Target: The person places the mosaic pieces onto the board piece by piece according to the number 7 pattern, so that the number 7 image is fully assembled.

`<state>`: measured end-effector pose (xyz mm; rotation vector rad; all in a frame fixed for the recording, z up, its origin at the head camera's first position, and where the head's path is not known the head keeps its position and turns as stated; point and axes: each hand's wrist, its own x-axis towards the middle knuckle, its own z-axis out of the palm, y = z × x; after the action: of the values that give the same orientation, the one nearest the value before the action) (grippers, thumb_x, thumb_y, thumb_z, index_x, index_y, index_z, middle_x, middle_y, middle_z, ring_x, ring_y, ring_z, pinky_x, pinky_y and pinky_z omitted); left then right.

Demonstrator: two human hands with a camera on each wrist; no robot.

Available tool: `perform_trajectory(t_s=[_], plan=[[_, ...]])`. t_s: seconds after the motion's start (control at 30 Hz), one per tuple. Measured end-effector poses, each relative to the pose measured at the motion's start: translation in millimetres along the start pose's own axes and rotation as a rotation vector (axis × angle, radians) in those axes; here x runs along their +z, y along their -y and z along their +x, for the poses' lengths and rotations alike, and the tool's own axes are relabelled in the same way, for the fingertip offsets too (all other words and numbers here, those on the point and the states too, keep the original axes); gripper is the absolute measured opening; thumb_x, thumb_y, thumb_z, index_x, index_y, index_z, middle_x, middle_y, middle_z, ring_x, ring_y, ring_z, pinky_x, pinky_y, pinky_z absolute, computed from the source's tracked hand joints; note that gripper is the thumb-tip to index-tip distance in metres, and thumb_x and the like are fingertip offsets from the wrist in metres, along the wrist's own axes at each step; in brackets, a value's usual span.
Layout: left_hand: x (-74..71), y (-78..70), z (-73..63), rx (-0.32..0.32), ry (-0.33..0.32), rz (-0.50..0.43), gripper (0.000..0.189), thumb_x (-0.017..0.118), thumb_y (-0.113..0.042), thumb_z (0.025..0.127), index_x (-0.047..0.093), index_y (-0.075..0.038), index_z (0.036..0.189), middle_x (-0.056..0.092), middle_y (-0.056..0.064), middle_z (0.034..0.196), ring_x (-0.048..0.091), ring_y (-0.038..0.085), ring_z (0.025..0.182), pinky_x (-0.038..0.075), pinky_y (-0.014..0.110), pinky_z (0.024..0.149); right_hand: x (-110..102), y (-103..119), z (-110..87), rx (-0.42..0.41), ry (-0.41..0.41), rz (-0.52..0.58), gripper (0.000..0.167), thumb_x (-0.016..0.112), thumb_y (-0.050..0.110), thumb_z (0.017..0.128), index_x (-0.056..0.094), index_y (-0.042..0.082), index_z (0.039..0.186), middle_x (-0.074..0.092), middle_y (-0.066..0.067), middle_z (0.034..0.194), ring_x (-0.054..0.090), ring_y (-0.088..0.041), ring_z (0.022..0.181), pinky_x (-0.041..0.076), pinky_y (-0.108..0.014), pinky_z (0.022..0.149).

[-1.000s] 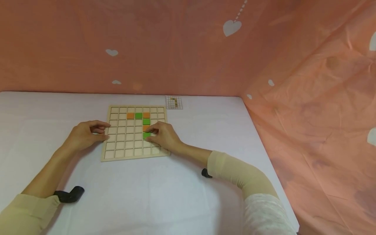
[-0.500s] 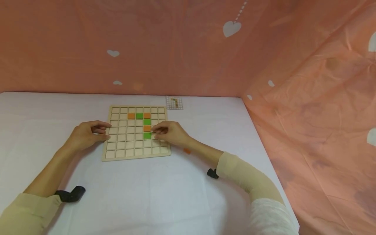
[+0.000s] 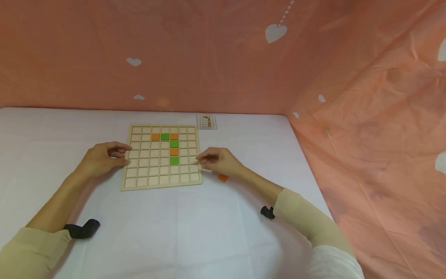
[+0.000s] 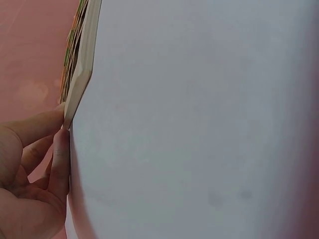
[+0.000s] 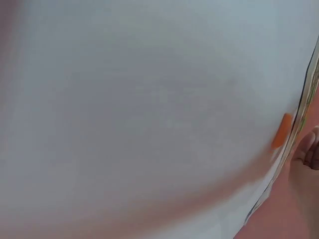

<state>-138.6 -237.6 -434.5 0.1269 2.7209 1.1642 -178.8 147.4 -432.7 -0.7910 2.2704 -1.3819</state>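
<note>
A wooden grid board (image 3: pixel 150 181) lies on the table. In one of its upper rows sit an orange tile (image 3: pixel 155 136), a green tile (image 3: pixel 165 136) and another orange tile (image 3: pixel 174 136). Below the last one, a column runs green, orange, green, ending in the lower green tile (image 3: pixel 174 160). My left hand (image 3: pixel 101 159) rests its thumb and fingertips, spread apart, against the board's left edge. At the right edge is my right hand (image 3: pixel 223 161), fingers loosely bent with nothing seen between them. A loose orange tile (image 3: pixel 223 178) lies on the table just below that hand.
A small card (image 3: pixel 206 121) printed with a grid and coloured squares lies behind the board's right corner. White cloth (image 3: pixel 181 232) covers the table. An orange curtain (image 3: pixel 209 58) with white hearts rises along the back and right edges.
My right hand has moved right, from over the lower green tile to the board's right edge. The loose orange tile has come into view. My left hand has stayed in place.
</note>
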Motion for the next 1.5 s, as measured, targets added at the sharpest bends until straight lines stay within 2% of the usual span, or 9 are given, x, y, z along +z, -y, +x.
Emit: perform_trajectory(t_s=[0.33,0.5,0.63,0.87,1.1,1.33,1.5], plan=[[1.9,-0.6,-0.9,-0.013,-0.003,-0.025,0.047,0.076,-0.022,0.088,0.062,-0.003,0.129,0.068,0.02,0.11,0.06,0.033,0.104,0.041,0.038,0.085,-21.0,-11.9,-25.8,0.012,0.05,-0.01,0.025,0.073,0.001,0.087,0.073,0.006,0.112,0.07,-0.004,0.11,0.065,-0.017,0.101,0.052,-0.031,0.09],[2.8,0.5,-1.3,-0.01,-0.012,-0.023,0.046,0.076,-0.02,0.087,0.063,-0.003,0.128,0.069,0.021,0.109,0.06,0.033,0.103,0.04,0.04,0.086,-30.0,-19.0,-36.5,0.016,0.116,-0.005,0.028,0.073,-0.001,0.086,0.072,0.005,0.114,0.069,-0.007,0.112,0.064,-0.019,0.105,0.049,-0.034,0.095],[2.6,1.3,-1.0,-0.016,-0.009,-0.024,0.046,0.076,-0.021,0.087,0.063,-0.004,0.128,0.069,0.02,0.11,0.059,0.033,0.104,0.039,0.041,0.087,-37.0,-23.9,-43.6,0.02,0.156,-0.037,0.03,0.076,0.005,0.086,0.072,0.01,0.116,0.068,0.0,0.114,0.061,-0.015,0.109,0.046,-0.034,0.099],[1.7,1.2,-1.0,-0.027,-0.009,-0.027,0.047,0.076,-0.022,0.088,0.062,-0.004,0.129,0.068,0.021,0.112,0.059,0.034,0.105,0.039,0.041,0.086,-43.4,-31.5,-48.3,0.002,0.212,-0.106,0.035,0.077,0.001,0.084,0.071,0.009,0.118,0.067,-0.003,0.12,0.057,-0.019,0.119,0.042,-0.036,0.105],[2.8,4.3,-1.8,-0.03,-0.005,-0.021,0.048,0.076,-0.024,0.088,0.062,-0.004,0.129,0.068,0.021,0.113,0.058,0.034,0.106,0.039,0.041,0.086,-45.7,-34.5,-45.4,-0.075,0.306,-0.175,0.035,0.075,-0.002,0.086,0.072,0.013,0.117,0.064,0.004,0.119,0.055,-0.014,0.12,0.041,-0.031,0.106],[1.8,5.3,-1.0,-0.019,0.001,-0.017,0.048,0.077,-0.025,0.088,0.063,-0.005,0.129,0.069,0.02,0.111,0.058,0.034,0.106,0.038,0.048,0.091,-40.3,-37.1,-43.5,-0.058,0.274,-0.189,0.029,0.078,0.006,0.085,0.075,0.015,0.112,0.067,0.005,0.114,0.058,-0.013,0.114,0.045,-0.03,0.102],[1.8,3.7,-0.6,-0.026,0.003,-0.017,0.049,0.077,-0.026,0.088,0.062,-0.005,0.129,0.068,0.02,0.112,0.058,0.034,0.107,0.039,0.045,0.089,-37.9,-34.1,-42.9,-0.051,0.219,-0.215,0.025,0.08,0.01,0.084,0.076,0.014,0.108,0.068,0.007,0.109,0.06,-0.012,0.109,0.047,-0.029,0.097]])
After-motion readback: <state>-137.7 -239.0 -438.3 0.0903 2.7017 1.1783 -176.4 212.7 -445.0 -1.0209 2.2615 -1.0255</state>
